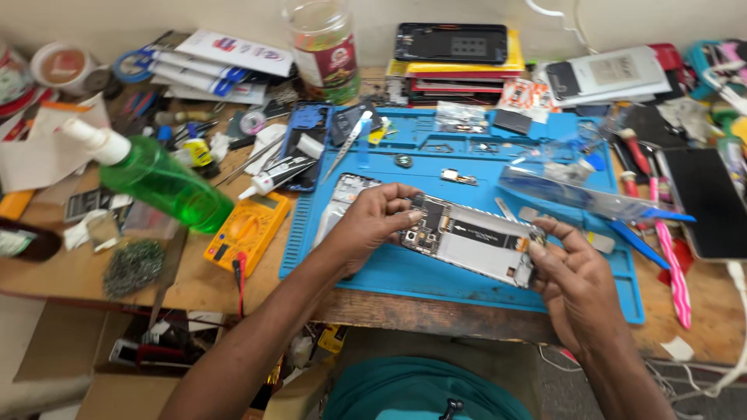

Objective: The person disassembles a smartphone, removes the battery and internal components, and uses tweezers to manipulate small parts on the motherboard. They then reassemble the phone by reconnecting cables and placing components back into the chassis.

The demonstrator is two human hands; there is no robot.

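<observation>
A person's left hand (372,222) and right hand (572,272) hold an opened smartphone (471,237) between them, just above a blue repair mat (467,284) at the near edge of a wooden counter (93,272). The left hand's fingers curl closed over the phone's upper end, thumb and fingertips pressing on the exposed circuit board there; the right hand closes narrowly on the lower end, fingertips pinching the corner. Gripped at both ends this way, the back-less handset sits tilted with its innards facing up toward the worker, apparently so the board and white battery area stay in plain sight.

A second phone frame (342,194) lies on the mat under the left hand. Small loose parts and metal tweezers (346,148) rest in the mat's moulded trays toward the back, likely kept there so they do not roll away. A clear plastic sheet (576,194) lies to the right, beside blue and pink-striped prying tools (673,272).

Left of the mat sit a yellow multimeter (247,231), a green bottle (159,179) lying on its side and a pad of steel wool (132,267). A stack of phones and cases (455,58) and a jar (323,50) stand against the back wall, with a dark phone (704,202) at far right.
</observation>
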